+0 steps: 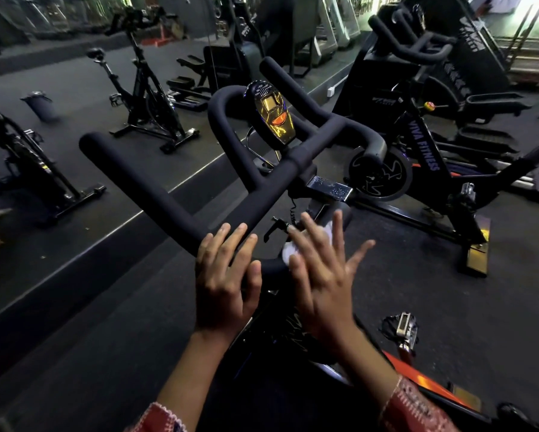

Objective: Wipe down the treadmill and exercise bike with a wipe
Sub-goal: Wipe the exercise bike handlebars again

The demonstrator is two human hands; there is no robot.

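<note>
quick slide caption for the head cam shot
Right hand presses a white wipe on the exercise bike's handlebar while the left hand rests beside it.

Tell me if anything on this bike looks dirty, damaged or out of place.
Only the shiny metal plate under the handlebar stands out: it is dotted with pale specks, droplets or dust, I cannot tell which. The wipe under the right hand is on the near bar end, not on the plate.

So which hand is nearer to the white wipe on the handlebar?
Right. The right hand lies flat on the wipe, fingers spread, pressing it on the handlebar. The left hand rests on the handlebar beside it, not touching the wipe.
</note>
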